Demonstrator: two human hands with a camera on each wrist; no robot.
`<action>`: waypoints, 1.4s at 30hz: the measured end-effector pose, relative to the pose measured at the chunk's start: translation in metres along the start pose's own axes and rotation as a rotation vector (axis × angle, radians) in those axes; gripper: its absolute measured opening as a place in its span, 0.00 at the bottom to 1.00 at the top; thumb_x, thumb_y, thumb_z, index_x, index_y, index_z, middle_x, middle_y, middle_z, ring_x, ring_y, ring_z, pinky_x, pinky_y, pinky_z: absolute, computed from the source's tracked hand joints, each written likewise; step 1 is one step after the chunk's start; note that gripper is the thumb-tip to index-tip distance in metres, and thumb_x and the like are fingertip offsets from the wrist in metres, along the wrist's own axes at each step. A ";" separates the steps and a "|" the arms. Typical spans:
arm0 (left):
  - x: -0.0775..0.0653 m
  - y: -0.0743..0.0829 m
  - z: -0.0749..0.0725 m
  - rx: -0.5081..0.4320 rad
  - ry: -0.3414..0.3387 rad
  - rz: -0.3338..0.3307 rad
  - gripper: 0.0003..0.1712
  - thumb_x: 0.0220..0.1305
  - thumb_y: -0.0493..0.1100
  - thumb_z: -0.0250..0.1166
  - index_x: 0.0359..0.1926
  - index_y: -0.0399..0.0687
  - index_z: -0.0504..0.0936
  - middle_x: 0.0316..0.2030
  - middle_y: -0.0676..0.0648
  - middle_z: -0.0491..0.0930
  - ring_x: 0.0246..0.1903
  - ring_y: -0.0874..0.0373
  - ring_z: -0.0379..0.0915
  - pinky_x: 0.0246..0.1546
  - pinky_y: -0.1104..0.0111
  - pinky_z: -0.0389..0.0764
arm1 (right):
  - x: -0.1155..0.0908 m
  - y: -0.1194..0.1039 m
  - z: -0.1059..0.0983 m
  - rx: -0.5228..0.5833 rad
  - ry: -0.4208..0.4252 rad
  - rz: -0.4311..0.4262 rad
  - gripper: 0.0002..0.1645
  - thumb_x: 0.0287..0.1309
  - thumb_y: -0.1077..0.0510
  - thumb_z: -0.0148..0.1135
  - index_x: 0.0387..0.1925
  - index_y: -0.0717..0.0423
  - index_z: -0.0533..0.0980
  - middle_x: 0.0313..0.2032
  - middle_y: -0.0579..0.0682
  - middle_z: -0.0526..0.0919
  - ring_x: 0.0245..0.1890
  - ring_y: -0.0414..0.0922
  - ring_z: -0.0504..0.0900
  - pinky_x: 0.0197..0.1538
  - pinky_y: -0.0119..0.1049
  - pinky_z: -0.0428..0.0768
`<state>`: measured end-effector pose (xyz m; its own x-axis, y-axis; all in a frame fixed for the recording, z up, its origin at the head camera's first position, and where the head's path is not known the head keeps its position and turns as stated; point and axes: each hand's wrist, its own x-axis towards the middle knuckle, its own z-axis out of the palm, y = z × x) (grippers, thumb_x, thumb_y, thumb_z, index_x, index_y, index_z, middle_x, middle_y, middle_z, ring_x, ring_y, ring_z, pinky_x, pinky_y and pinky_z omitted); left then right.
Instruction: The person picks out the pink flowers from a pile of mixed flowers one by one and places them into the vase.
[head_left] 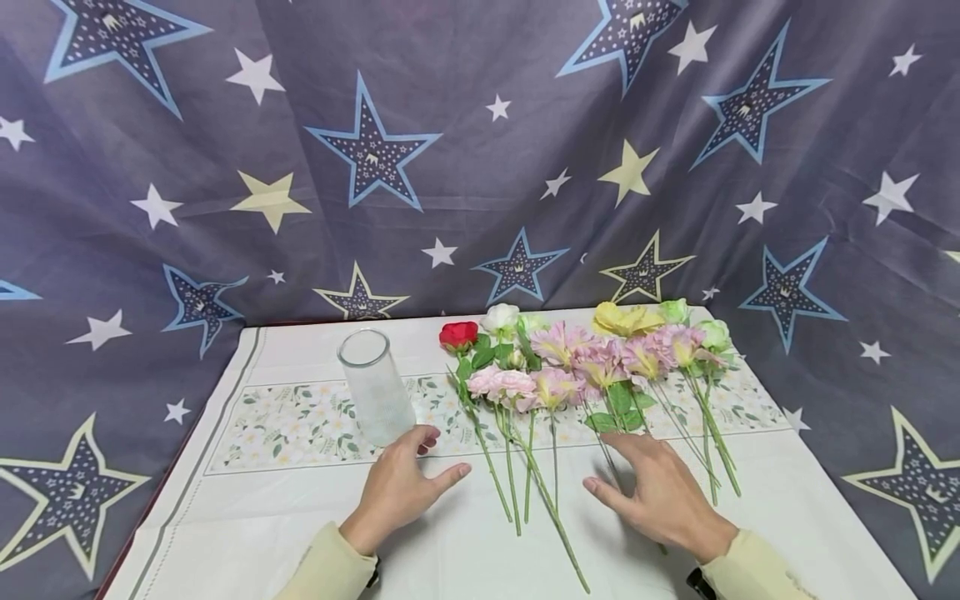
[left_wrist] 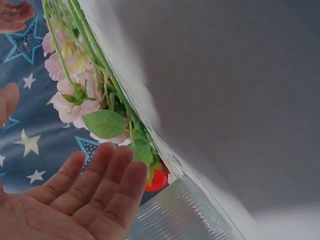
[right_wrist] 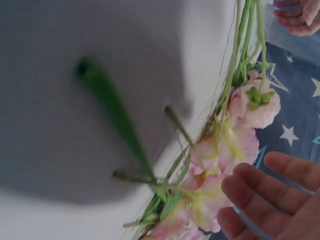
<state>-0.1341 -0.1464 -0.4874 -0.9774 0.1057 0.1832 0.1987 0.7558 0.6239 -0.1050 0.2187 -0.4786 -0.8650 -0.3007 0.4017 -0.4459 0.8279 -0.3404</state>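
My left hand (head_left: 401, 482) hovers by the lower end of a clear ribbed glass vase (head_left: 381, 396), fingers relaxed and thumb spread. In the left wrist view its straight fingers (left_wrist: 107, 185) hold nothing, with the vase's ribbed side (left_wrist: 175, 215) just beyond them. Over the stems of the artificial flowers my right hand (head_left: 663, 496) is held with fingers loosely extended; whether it touches a stem I cannot tell. The flowers include a red rose (head_left: 459, 335), pink blooms (head_left: 557, 388), a white bloom (head_left: 501, 320) and a yellow one (head_left: 628, 320). Green stems (right_wrist: 240, 55) show in the right wrist view.
A white tablecloth (head_left: 300, 517) with a floral printed band (head_left: 292, 421) covers the table. The flowers lie side by side, heads toward the back, stems toward the front. Behind and at both sides hangs a grey-purple curtain (head_left: 480, 192) with stars.
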 end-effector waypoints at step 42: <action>-0.006 0.010 0.006 -0.006 -0.063 0.020 0.40 0.52 0.67 0.76 0.57 0.46 0.82 0.48 0.45 0.84 0.47 0.48 0.81 0.42 0.52 0.82 | 0.001 -0.056 0.037 0.118 -0.302 0.013 0.23 0.57 0.49 0.75 0.15 0.39 0.70 0.13 0.31 0.66 0.14 0.31 0.62 0.24 0.29 0.67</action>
<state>-0.1265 -0.1355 -0.4865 -0.9758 0.1612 0.1481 0.2186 0.7492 0.6252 -0.0897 0.1543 -0.4905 -0.8922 -0.4320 0.1319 -0.4425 0.7774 -0.4471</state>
